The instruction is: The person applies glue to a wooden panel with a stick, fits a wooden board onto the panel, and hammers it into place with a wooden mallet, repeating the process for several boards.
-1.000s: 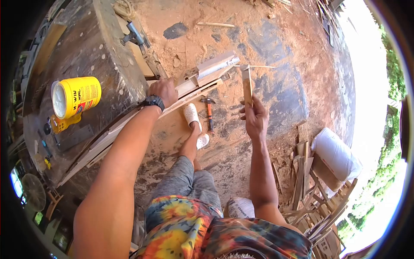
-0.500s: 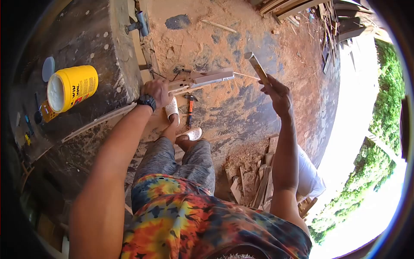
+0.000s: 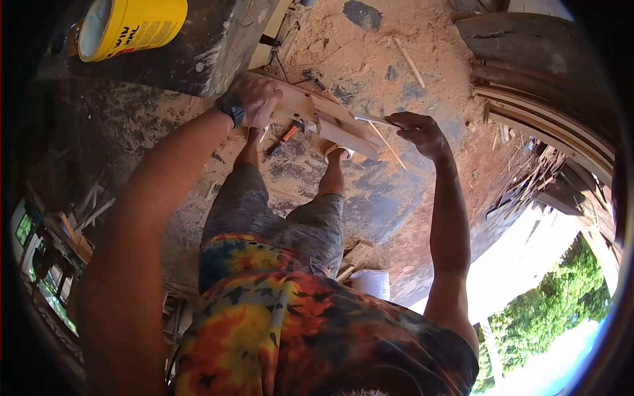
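Observation:
My left hand (image 3: 259, 99), with a dark watch at the wrist, is closed on the near end of a wooden workpiece (image 3: 304, 102) made of joined boards. The piece stretches from the bench edge out over the floor. My right hand (image 3: 422, 135) pinches a thin, flat, pale strip (image 3: 371, 119), seen almost edge-on, whose tip lies right at the far part of the workpiece. I cannot tell what kind of tool the strip is. Below the workpiece, a hammer (image 3: 285, 137) with an orange and black handle lies on the floor near my feet.
A yellow bucket (image 3: 155, 26) with pale contents stands on the dark bench (image 3: 198, 56) at upper left. Sawdust and thin sticks (image 3: 409, 61) cover the floor. Curved wooden boards (image 3: 541, 59) are stacked at upper right. A white bucket (image 3: 371, 282) sits behind my right side.
My right hand has turned the strip from raised and upright to nearly level, bringing it to the workpiece. The workpiece now slants down to the right. My view and feet have shifted.

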`<state>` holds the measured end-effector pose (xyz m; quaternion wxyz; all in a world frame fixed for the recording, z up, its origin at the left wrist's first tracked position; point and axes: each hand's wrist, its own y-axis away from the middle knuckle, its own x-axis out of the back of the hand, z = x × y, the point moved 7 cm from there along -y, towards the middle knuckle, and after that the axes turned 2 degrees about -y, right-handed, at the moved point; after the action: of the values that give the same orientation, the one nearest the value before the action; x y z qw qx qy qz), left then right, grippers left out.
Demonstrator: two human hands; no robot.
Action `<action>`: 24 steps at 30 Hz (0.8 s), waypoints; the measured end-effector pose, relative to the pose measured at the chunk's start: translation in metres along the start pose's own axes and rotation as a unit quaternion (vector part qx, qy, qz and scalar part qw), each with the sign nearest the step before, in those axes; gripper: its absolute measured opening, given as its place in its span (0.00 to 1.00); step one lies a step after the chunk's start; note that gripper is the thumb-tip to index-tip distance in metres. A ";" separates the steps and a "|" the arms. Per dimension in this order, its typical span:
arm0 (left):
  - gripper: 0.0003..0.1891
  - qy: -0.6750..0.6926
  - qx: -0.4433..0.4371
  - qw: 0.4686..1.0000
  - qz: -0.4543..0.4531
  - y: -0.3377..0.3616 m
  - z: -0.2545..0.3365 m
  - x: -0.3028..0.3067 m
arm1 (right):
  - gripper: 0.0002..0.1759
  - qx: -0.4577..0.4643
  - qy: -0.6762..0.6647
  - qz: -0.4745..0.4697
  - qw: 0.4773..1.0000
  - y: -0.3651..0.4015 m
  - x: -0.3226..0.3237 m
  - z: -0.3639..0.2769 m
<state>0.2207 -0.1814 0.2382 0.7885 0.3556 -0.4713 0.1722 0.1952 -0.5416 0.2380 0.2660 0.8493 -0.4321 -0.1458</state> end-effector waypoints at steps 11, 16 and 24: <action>0.21 -0.050 0.035 0.998 -0.007 0.001 -0.002 -0.006 | 0.22 0.279 0.028 -0.287 0.916 -0.125 -0.039 0.002; 0.23 -0.062 0.040 0.997 0.005 0.004 -0.002 -0.010 | 0.21 0.299 0.080 -0.263 0.914 -0.145 -0.044 -0.007; 0.23 -0.055 0.075 0.996 0.001 0.004 -0.002 -0.011 | 0.24 0.443 0.268 -0.196 0.833 -0.140 -0.034 -0.072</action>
<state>0.2142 -0.1761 0.2295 0.7321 0.4226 -0.5002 0.1875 0.3016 -0.4224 0.2163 -0.0674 0.9489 -0.1867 0.2452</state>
